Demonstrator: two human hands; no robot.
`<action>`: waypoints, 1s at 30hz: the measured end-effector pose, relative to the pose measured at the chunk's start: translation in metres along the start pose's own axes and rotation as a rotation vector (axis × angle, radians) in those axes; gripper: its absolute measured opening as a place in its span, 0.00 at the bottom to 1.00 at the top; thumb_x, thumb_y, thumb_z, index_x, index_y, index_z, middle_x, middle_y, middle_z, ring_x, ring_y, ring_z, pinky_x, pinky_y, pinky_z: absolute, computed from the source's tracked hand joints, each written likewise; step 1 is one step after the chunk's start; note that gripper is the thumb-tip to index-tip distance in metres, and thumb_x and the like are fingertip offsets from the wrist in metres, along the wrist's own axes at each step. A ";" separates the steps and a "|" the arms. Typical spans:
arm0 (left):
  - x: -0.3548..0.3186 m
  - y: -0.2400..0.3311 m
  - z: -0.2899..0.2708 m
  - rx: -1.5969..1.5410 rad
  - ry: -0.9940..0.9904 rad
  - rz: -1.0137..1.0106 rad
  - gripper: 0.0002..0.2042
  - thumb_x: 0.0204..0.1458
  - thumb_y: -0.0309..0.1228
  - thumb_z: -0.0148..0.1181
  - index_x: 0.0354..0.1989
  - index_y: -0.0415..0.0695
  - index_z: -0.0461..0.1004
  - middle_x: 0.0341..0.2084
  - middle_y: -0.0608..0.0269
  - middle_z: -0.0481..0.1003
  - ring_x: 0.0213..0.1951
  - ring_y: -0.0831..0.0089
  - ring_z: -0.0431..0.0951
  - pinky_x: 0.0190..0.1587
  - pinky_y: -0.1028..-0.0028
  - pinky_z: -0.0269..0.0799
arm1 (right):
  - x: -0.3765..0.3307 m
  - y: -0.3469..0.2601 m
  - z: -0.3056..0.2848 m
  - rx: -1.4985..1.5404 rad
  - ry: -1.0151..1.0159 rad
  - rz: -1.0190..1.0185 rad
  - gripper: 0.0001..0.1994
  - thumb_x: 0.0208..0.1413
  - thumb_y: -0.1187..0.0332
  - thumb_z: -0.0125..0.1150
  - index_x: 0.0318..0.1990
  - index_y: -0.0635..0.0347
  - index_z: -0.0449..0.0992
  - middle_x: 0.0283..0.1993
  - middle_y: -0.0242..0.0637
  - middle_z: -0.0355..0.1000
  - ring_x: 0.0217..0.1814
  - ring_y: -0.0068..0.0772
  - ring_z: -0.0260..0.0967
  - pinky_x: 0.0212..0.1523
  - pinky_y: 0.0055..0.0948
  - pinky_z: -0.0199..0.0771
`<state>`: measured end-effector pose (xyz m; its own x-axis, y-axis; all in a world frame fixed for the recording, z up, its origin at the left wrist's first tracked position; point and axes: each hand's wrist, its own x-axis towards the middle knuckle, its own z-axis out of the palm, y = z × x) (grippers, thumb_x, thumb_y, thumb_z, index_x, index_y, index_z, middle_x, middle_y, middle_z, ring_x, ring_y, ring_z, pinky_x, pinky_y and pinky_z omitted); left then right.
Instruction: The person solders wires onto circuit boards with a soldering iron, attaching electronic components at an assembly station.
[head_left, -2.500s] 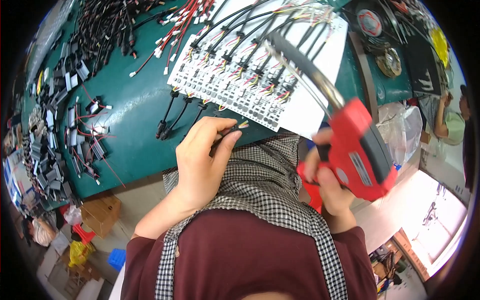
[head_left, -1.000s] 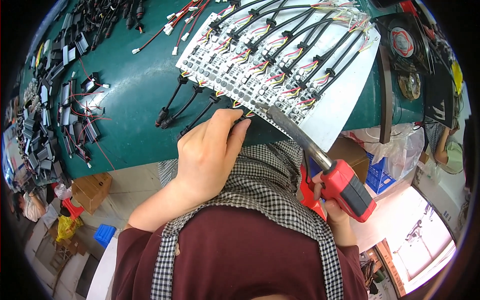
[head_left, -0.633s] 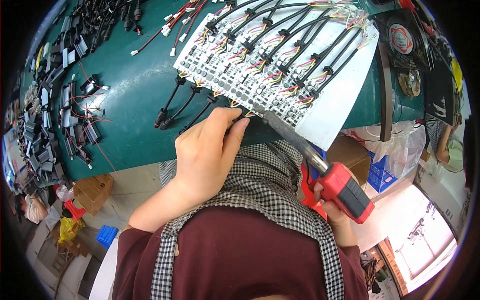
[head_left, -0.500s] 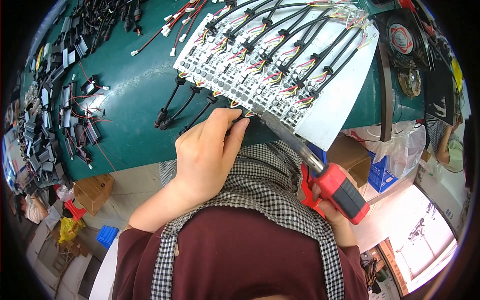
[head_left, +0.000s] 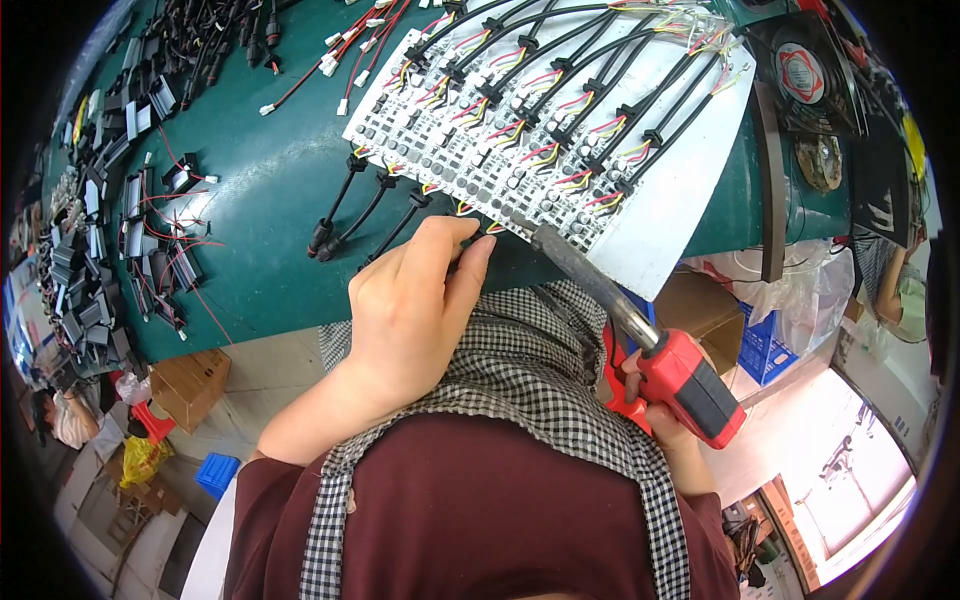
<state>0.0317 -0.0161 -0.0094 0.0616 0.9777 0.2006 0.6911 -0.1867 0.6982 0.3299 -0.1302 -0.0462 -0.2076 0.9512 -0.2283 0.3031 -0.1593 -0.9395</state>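
Observation:
My left hand (head_left: 405,300) is closed in a pinch on a black cable, mostly hidden by the fingers, at the near edge of a white circuit board panel (head_left: 470,150). Red and yellow wire ends (head_left: 495,229) show just past the fingertips. My right hand (head_left: 668,425), partly hidden, grips a red and black soldering gun (head_left: 692,385). Its dark metal barrel (head_left: 590,275) slants up to the left, with the tip at the panel's near edge beside those wires. Several black cables with coloured wires are attached along the panel's rows.
The panel lies on a white sheet (head_left: 690,200) on a green table (head_left: 270,180). Black cables (head_left: 340,205) hang off its near left edge. Dark metal casings (head_left: 75,290) pile up at left. A solder spool (head_left: 800,75) and a dark bar (head_left: 768,190) stand at right.
The soldering gun has shifted slightly right and down, its tip drawing back a little along the panel edge. The panel has moved slightly left; my left hand stays nearly in place.

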 end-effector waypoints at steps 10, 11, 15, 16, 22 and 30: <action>-0.001 -0.001 -0.004 -0.139 -0.120 -0.162 0.06 0.50 0.20 0.57 0.35 0.35 0.69 0.22 0.61 0.76 0.23 0.80 0.75 0.25 0.82 0.68 | 0.005 -0.014 0.004 -0.014 0.036 0.020 0.35 0.38 0.52 0.70 0.48 0.73 0.68 0.40 0.46 0.74 0.40 0.42 0.74 0.40 0.31 0.72; -0.002 0.000 -0.002 -0.140 -0.122 -0.161 0.06 0.50 0.20 0.57 0.35 0.35 0.69 0.22 0.61 0.76 0.23 0.80 0.75 0.25 0.82 0.68 | 0.004 -0.014 0.003 -0.014 0.038 0.021 0.35 0.38 0.52 0.70 0.48 0.73 0.68 0.40 0.46 0.74 0.40 0.42 0.74 0.40 0.31 0.72; -0.005 0.000 0.005 -0.254 -0.077 -0.215 0.07 0.49 0.22 0.58 0.35 0.38 0.68 0.18 0.60 0.73 0.18 0.72 0.74 0.21 0.77 0.65 | 0.004 -0.012 0.004 -0.016 0.038 0.001 0.36 0.38 0.52 0.70 0.48 0.72 0.68 0.40 0.46 0.74 0.40 0.42 0.74 0.39 0.31 0.72; -0.005 0.000 0.006 -0.244 -0.075 -0.203 0.07 0.49 0.22 0.58 0.35 0.39 0.68 0.18 0.60 0.73 0.19 0.72 0.74 0.21 0.77 0.65 | 0.004 -0.012 0.005 0.003 0.059 -0.010 0.36 0.38 0.51 0.70 0.49 0.72 0.68 0.41 0.47 0.74 0.40 0.42 0.74 0.38 0.31 0.72; -0.003 0.001 0.005 -0.380 -0.105 -0.299 0.10 0.48 0.22 0.59 0.38 0.39 0.67 0.20 0.60 0.74 0.20 0.73 0.74 0.22 0.78 0.66 | 0.033 -0.051 0.013 0.603 -0.008 0.215 0.34 0.43 0.46 0.65 0.47 0.68 0.68 0.36 0.42 0.72 0.36 0.36 0.73 0.36 0.32 0.73; 0.008 -0.005 -0.009 -0.151 -0.038 -0.225 0.08 0.48 0.20 0.59 0.36 0.38 0.70 0.24 0.59 0.76 0.26 0.77 0.76 0.28 0.81 0.69 | 0.118 -0.087 0.042 0.748 0.058 -0.087 0.42 0.52 0.43 0.52 0.63 0.68 0.47 0.64 0.54 0.50 0.68 0.56 0.45 0.64 0.44 0.51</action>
<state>0.0222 -0.0082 -0.0047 -0.0522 0.9986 0.0046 0.5753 0.0263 0.8175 0.2396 -0.0157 -0.0022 -0.1460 0.9777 -0.1510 -0.4286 -0.2000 -0.8811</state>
